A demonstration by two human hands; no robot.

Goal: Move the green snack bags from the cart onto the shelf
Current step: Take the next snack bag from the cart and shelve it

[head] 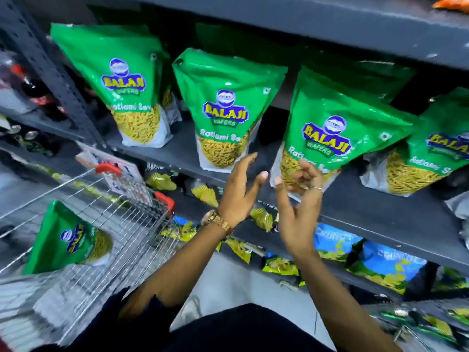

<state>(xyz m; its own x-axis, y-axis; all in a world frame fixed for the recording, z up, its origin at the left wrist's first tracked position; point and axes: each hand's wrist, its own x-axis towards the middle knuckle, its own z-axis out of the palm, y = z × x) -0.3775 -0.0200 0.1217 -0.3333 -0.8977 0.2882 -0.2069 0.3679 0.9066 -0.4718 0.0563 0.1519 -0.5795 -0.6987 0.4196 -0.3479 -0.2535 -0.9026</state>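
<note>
Several green snack bags stand in a row on the dark grey shelf [375, 199]: one at the left [119, 80], one in the middle [228, 102], one tilted to the right of it [337, 123], and one at the far right [441, 148]. One more green bag [68, 240] lies in the wire cart [132, 217] at the lower left. My left hand [238, 191], with a gold watch on its wrist, hovers open below the middle bag. My right hand [299, 204] is open, fingers spread, just in front of the tilted bag's bottom corner, holding nothing.
An upper shelf board [304, 24] overhangs the bags. Lower shelves carry yellow packets [205, 194] and blue snack bags [388, 265]. A perforated shelf upright [50, 67] stands at the left, with dark packets beyond it. The cart has red corner guards [165, 199].
</note>
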